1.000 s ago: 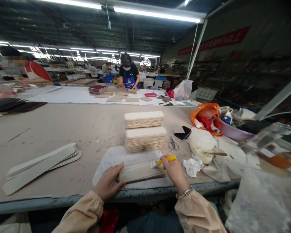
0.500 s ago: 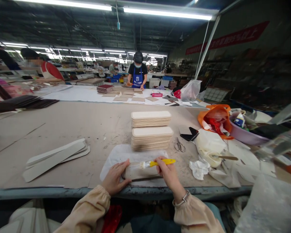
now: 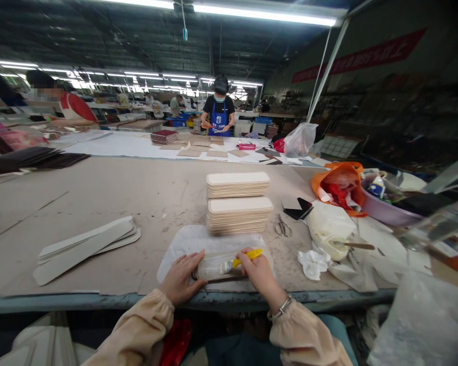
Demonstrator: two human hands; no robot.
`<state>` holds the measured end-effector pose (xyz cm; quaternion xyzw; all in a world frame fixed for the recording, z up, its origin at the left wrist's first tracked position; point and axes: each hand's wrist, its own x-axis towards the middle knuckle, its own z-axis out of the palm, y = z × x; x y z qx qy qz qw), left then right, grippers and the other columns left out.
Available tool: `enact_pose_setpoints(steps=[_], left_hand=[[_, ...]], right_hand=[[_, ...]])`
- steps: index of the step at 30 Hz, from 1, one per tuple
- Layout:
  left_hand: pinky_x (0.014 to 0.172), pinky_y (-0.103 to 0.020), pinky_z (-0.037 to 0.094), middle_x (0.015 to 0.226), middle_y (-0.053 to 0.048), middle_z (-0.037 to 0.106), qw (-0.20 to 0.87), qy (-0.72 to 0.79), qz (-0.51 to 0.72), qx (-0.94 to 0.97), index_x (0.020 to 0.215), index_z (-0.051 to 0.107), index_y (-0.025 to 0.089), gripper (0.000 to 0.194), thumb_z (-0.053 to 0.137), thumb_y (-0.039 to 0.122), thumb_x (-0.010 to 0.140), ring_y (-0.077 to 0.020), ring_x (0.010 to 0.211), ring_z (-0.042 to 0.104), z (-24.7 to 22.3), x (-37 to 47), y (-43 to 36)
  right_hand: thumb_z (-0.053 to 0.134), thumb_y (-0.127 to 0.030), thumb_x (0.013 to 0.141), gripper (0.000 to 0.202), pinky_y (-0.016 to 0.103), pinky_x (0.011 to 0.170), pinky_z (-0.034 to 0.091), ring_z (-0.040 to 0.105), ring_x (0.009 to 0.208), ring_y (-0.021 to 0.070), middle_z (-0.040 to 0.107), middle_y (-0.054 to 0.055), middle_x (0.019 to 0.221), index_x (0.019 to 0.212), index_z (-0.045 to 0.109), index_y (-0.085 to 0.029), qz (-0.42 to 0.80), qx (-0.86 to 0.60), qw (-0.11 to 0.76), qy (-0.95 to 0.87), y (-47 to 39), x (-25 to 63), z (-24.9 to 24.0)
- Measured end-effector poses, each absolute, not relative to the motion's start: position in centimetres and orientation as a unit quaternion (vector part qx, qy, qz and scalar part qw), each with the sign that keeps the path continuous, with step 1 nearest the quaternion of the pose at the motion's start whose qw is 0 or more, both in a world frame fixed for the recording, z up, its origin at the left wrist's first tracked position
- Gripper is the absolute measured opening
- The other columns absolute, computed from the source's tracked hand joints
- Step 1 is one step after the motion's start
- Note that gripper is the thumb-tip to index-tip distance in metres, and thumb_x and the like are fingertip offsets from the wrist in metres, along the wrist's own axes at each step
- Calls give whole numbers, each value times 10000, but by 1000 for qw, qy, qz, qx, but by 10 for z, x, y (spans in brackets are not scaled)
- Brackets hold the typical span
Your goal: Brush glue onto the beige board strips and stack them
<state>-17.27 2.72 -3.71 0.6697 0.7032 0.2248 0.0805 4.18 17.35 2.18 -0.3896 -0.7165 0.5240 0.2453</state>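
My right hand [image 3: 255, 270] is closed round the yellow handle of a brush [image 3: 248, 257], whose pale bristles touch the top of a small stack of long, rounded strips [image 3: 209, 264]. At the left end of that stack, my left hand [image 3: 183, 277] holds it, thumb at the near edge and fingers on the far side. Beneath the strips lies a white sheet [image 3: 175, 245]. Just beyond stand two neat piles of pale rounded pieces, a nearer pile [image 3: 238, 216] and a farther pile [image 3: 237, 185].
Loose grey strips [image 3: 86, 249] lie left. Scissors [image 3: 283, 227], crumpled paper [image 3: 314, 264], a white container [image 3: 330, 229], an orange bag [image 3: 338, 185] and a purple basin [image 3: 389, 208] are right. A person in a blue apron [image 3: 219, 119] stands across the table.
My right hand has turned slightly, and the brush has shifted a little toward me, its handle now more tilted. The person across has raised both hands from the table. My left hand keeps its place.
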Motion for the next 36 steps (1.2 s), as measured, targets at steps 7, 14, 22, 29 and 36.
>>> enact_pose_setpoints(steps=[7, 14, 22, 29, 36], left_hand=[[1056, -462, 310, 1369, -70, 467, 73, 703, 223, 671, 1399, 279, 265, 685, 513, 495, 798, -278, 1243, 436, -38, -173, 26], [1058, -452, 295, 1372, -66, 465, 70, 707, 200, 675, 1407, 252, 268, 678, 489, 498, 815, -268, 1248, 429, -39, -174, 26], [1059, -448, 295, 1387, -73, 444, 67, 703, 214, 674, 1401, 260, 258, 684, 497, 501, 807, -271, 1248, 429, -38, -173, 27], [1054, -470, 305, 1389, -109, 435, 63, 703, 204, 678, 1393, 277, 196, 719, 499, 530, 796, -277, 1252, 421, -34, -172, 26], [1056, -466, 302, 1397, -102, 425, 58, 704, 204, 678, 1408, 231, 215, 745, 503, 536, 792, -268, 1261, 413, -38, -173, 26]], right_hand=[[427, -348, 782, 265, 254, 577, 405, 565, 529, 163, 537, -25, 462, 607, 570, -209, 416, -468, 240, -742, 210, 92, 35], [420, -403, 820, 294, 281, 545, 369, 555, 513, 195, 535, -9, 464, 769, 629, -201, 270, -506, 253, -779, 222, 127, 37], [522, -475, 831, 330, 255, 539, 397, 493, 549, 141, 535, 1, 631, 877, 651, -174, 477, -345, 331, -738, 212, 141, 53], [522, -416, 837, 279, 223, 483, 313, 391, 461, 95, 421, -46, 496, 775, 611, -159, 613, -298, 314, -662, 182, 79, 34], [548, -371, 751, 212, 213, 428, 275, 365, 410, 82, 426, -60, 463, 697, 575, -168, 664, -305, 223, -645, 157, 29, 19]])
